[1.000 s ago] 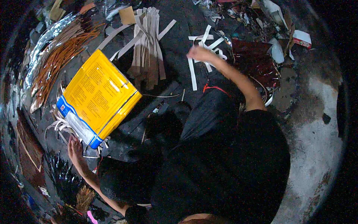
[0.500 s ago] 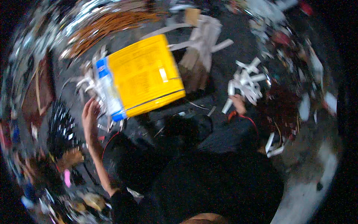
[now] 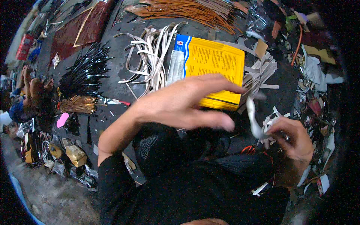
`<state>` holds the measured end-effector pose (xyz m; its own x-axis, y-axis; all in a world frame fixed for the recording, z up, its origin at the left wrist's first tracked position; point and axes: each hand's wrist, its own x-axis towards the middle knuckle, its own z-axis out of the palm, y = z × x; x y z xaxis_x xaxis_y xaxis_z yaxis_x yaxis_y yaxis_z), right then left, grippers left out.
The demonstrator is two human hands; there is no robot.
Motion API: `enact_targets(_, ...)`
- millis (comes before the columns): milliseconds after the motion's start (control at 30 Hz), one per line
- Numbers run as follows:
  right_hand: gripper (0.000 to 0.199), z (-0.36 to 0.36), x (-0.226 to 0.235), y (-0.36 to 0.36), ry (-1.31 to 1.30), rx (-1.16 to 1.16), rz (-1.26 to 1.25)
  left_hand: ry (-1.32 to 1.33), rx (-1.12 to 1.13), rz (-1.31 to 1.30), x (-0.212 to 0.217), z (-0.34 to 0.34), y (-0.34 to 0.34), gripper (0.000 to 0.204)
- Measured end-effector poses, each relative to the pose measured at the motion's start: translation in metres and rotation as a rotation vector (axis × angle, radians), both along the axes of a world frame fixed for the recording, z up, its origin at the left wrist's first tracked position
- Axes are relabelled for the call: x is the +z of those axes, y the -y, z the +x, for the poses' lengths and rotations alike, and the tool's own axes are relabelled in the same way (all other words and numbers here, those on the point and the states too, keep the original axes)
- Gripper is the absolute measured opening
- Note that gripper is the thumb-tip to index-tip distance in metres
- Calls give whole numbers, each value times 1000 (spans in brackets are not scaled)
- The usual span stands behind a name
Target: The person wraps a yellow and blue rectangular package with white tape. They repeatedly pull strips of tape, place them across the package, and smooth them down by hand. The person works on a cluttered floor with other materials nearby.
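Observation:
My left hand reaches across the lower edge of a flat yellow packet with a blue edge. Its fingers are stretched out, thumb apart, holding nothing. To the right, my right hand is closed, thumb and finger pinching a curled white strip that is blurred by motion. Below that strip, beside the right hand, lies a small heap of white strips. Long pale strips fan out at the packet's left side. More greyish strips stick out past its right side.
Brown strips lie at the far side. A bundle of shiny black strips and a shorter brown bundle are on the left, near a dark red sheet. A person is at the left edge. Mixed scraps line the right.
The view has turned, so the packet appears farther right. My left hand has moved from the packet's left side to over its lower edge. My right hand has come up from the heap with a white strip.

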<state>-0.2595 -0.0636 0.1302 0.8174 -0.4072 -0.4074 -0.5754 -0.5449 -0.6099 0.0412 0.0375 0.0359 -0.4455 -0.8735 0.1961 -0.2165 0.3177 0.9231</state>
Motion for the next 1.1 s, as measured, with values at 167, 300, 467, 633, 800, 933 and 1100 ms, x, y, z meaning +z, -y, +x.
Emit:
enact_targets(167, 11, 66, -10, 7, 243, 136, -188, -82, -85, 65, -7, -15, 17, 53)
enact_targets(300, 15, 49, -41, 46, 198, -184, -226, 45, 89, 291, -29, 37, 13, 28)
enact_targets(467, 18, -4, -80, 80, 65, -452, -68, 55, 275, 632, -74, 90, -8, 25)
enact_targets(633, 19, -46, -133, 95, -48, -471, 102, -89, 529, 562, -127, 88, -11, 21)
enact_targets(800, 21, 7, -156, 81, 143, -141, -715, 97, 782, 397, -142, 70, -10, 24)
enact_targets(933, 20, 107, -172, 50, 415, 12, -403, 45, 835, 397, -143, 67, -11, 25)
enact_targets(1100, 17, 194, -219, 19, 688, 45, -343, -173, 904, 391, -156, 65, -7, 16)
